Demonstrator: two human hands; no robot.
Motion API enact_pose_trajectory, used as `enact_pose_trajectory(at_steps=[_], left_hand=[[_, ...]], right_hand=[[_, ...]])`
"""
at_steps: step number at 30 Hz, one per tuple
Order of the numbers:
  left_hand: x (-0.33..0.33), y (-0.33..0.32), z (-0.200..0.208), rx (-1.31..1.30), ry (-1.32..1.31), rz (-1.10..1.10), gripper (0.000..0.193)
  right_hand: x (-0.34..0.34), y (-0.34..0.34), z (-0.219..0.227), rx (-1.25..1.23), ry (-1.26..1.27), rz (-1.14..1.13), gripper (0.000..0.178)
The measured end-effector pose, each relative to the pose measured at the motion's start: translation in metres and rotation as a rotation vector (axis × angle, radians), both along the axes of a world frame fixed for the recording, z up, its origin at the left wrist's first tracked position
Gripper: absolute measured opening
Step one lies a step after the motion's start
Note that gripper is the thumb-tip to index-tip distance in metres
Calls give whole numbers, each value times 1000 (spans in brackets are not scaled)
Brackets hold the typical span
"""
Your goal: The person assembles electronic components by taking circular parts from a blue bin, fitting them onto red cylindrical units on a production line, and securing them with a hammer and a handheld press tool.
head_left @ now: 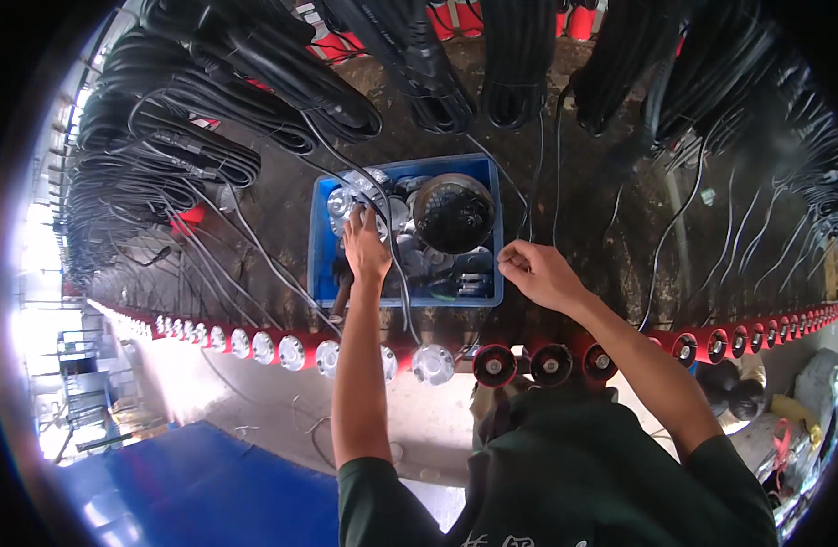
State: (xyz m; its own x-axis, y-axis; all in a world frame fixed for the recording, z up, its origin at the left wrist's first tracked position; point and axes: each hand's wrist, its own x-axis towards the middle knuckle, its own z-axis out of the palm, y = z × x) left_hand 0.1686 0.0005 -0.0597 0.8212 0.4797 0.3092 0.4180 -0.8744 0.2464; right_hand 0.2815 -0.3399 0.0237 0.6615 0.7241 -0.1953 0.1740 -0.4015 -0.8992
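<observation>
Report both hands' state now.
Left hand: at the clear discs in the blue bin; grip cannot be told.
Right hand: fingers curled, beside the bin; cannot tell if anything is held.

The tabletop [588,210] is dark brown with a mottled surface. A blue bin [446,302] rests on it, set in from the near edge. Thin cords [679,223] cross the surface. Red units [495,365] line the near edge in a row. Black cable bundles [519,73] crowd the far side.
</observation>
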Motion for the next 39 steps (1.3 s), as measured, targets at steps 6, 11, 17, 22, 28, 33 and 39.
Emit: enact_pose_trajectory(at_steps=[6,11,17,22,28,33,39], left_hand=[[23,8,-6,234,125,-188,33],[30,17,0,227,290,-39,26],[-43,-12,72,-126,-154,194,56],[-132,-44,65,-91,163,-264,84],[-144,-133,137,-1383,-836,-92,81],[-117,-237,148,-2170,-1035,-105,84],[-105,-298,168,-2177,-1023,-78,79]], right_hand=[[18,66,-11,-39,-513,34,17],[43,113,-26,-277,-1026,183,21],[75,103,-27,-416,-1092,400,17],[63,97,-7,-173,-974,241,20],[21,17,63,203,-210,38,14],[-20,-15,97,374,261,340,18],[-38,-14,91,528,-324,450,13]])
